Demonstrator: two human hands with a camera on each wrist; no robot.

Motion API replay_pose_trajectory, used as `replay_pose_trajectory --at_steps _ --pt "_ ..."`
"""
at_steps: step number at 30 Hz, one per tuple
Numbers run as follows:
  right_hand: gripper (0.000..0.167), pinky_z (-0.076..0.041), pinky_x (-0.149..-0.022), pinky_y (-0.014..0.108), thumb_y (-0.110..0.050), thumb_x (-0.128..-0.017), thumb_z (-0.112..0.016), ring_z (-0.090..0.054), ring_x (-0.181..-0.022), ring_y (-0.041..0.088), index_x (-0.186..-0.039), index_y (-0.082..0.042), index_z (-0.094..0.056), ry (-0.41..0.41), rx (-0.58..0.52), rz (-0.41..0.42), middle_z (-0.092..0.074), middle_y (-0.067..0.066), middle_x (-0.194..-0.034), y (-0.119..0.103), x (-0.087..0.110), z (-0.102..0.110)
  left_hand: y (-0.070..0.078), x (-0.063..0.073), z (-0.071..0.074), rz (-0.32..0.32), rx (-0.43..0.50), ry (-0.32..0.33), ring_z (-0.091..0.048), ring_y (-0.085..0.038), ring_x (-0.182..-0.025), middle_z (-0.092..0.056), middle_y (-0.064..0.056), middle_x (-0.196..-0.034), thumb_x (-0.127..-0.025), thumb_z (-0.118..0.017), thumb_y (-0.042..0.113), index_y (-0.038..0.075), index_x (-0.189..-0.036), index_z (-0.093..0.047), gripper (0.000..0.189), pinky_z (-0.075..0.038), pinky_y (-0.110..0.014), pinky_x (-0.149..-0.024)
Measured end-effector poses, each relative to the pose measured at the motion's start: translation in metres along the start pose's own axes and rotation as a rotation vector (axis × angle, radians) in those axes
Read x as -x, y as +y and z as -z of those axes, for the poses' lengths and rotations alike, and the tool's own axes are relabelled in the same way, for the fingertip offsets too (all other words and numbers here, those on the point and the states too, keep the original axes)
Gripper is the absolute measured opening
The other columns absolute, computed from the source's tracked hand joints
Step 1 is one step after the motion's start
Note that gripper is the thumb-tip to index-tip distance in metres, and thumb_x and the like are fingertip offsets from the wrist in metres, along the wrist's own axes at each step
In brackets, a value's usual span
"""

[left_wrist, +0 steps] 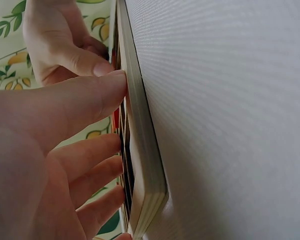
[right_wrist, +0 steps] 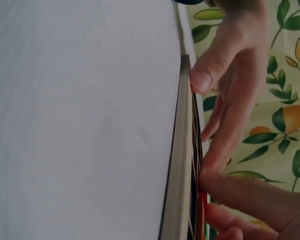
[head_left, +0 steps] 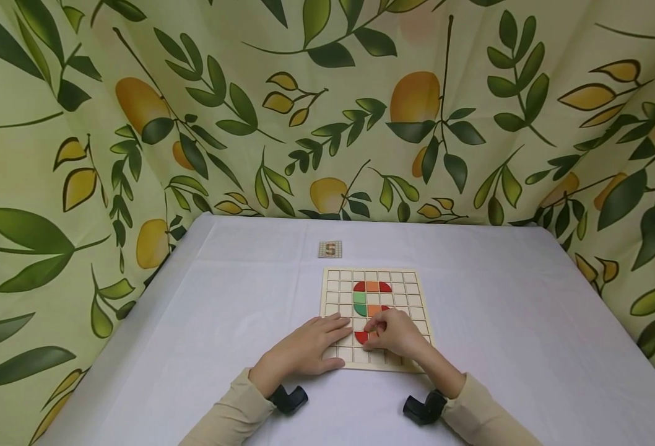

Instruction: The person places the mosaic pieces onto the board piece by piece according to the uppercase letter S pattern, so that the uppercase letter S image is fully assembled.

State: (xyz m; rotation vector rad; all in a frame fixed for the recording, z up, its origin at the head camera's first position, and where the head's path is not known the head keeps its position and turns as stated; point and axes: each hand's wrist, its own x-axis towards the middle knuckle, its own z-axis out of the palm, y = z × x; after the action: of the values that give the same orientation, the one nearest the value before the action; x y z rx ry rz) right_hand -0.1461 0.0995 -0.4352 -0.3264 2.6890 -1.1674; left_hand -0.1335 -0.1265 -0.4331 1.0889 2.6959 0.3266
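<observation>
A wooden grid board lies on the table. Red, orange and green tiles sit in some of its squares, several with rounded corners. My left hand rests over the board's lower left with fingers spread; its thumb touches the board edge in the left wrist view. Curled over the lower middle is my right hand, its thumb and forefinger at either side of a red rounded tile. In the right wrist view, red shows between these fingertips. The hand hides the squares beneath.
Behind the board lies a small square card with a grid and an S-shaped pattern. A white cloth covers the table. Leaf-and-fruit printed fabric hangs behind and at both sides. Black wrist devices sit on both wrists.
</observation>
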Motion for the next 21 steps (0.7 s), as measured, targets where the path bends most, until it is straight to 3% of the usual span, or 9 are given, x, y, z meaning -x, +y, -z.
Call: replay_pose_trajectory --at_steps 4,8,21 --pt "0.018 -0.031 -0.052 0.018 -0.004 -0.073 -0.086 -0.042 -0.057 0.007 -0.088 -0.004 -0.077 -0.092 0.006 0.119 -0.046 -0.006 -0.059 0.007 -0.001 0.008 0.000 -0.001 0.000 -0.002 -0.001 0.002 -0.035 -0.024 -0.150 -0.044 -0.003 -0.159 -0.097 -0.065 0.038 0.012 -0.150 -0.049 0.061 -0.033 -0.047 -0.121" --pt "0.017 -0.033 -0.052 0.017 -0.006 -0.076 -0.085 -0.043 -0.057 0.003 -0.090 -0.003 -0.078 -0.122 0.019 0.191 -0.048 -0.008 -0.060 0.012 -0.003 0.011 0.000 -0.001 0.000 -0.008 -0.006 0.004 -0.036 -0.024 -0.150 -0.044 -0.003 -0.158 -0.097 -0.065 0.038 0.012 -0.150 -0.050 0.061 -0.033 -0.047 -0.121" --pt "0.013 -0.033 -0.053 0.018 -0.009 -0.076 -0.086 -0.043 -0.057 0.004 -0.085 -0.008 -0.077 -0.065 0.102 0.173 -0.048 -0.009 -0.060 0.012 -0.003 0.006 0.000 0.000 -0.002 -0.012 -0.005 0.002 -0.036 -0.025 -0.150 -0.044 -0.004 -0.159 -0.097 -0.064 0.038 0.012 -0.150 -0.049 0.061 -0.033 -0.047 -0.121"
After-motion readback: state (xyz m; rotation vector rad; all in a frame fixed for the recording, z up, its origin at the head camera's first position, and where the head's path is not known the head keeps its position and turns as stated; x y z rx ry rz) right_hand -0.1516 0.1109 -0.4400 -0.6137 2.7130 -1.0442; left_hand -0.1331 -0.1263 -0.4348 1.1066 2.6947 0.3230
